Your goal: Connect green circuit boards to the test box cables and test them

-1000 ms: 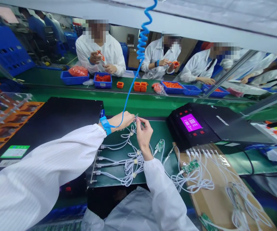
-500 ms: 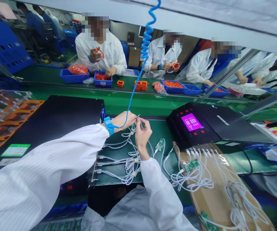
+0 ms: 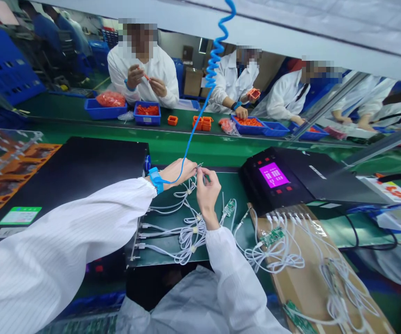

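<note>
In the head view my left hand [image 3: 180,170], with a blue wrist strap [image 3: 156,180], is closed on a small circuit board [image 3: 200,164] of which only a thin edge shows. My right hand [image 3: 208,189] meets it with thumb and finger pinched together. What lies between those fingertips is too small to make out. White cables [image 3: 191,232] lie coiled below both hands, coming from sockets on the left. A green circuit board [image 3: 229,208] rests just right of my right hand, beside a white cable.
A black device [image 3: 106,162] is at left. Another with a lit pink screen [image 3: 274,175] stands at right. Cardboard [image 3: 287,283] carries more cables and a circuit board [image 3: 273,236]. A coiled blue cord [image 3: 215,60] hangs ahead. Co-workers handle orange parts beyond, near blue bins [image 3: 147,119].
My hands stay together at nearly the same spot. Across the bench, one co-worker's hand has risen from a bin to an orange part; another's has lowered into a bin.
</note>
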Available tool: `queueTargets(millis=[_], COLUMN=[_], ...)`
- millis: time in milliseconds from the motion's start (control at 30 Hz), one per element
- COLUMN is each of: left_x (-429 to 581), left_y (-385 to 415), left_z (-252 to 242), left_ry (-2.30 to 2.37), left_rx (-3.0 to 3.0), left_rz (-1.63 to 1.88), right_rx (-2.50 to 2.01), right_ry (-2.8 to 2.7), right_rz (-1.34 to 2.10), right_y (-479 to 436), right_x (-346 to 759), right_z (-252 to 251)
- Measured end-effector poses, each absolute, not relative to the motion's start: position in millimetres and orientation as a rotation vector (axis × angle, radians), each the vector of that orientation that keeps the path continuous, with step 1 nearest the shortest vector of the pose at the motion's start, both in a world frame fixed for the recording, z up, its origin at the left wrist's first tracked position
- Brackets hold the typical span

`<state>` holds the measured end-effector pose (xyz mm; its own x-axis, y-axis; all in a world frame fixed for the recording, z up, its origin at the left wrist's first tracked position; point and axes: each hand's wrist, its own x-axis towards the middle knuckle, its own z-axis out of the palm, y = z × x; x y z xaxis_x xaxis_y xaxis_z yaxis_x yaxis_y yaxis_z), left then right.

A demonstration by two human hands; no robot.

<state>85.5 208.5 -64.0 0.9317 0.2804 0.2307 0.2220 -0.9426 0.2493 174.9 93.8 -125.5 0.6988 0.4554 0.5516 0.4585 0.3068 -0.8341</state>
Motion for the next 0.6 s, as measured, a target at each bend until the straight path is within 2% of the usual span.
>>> queueTargets(millis=[333,600], left_x=[84,85], left_y=[204,201], left_z=[-55,-47], left_ry=[0.481,0.454], left_rx=[2.839,2.789], left_rz=[0.352,0.451], right_rx=[-1.306,-1.577], right_ry=[-0.856,-0.983], right_rz=[0.056,0.124], right_y=[93,92], right_x=[170,223], right_z=[-123,-157])
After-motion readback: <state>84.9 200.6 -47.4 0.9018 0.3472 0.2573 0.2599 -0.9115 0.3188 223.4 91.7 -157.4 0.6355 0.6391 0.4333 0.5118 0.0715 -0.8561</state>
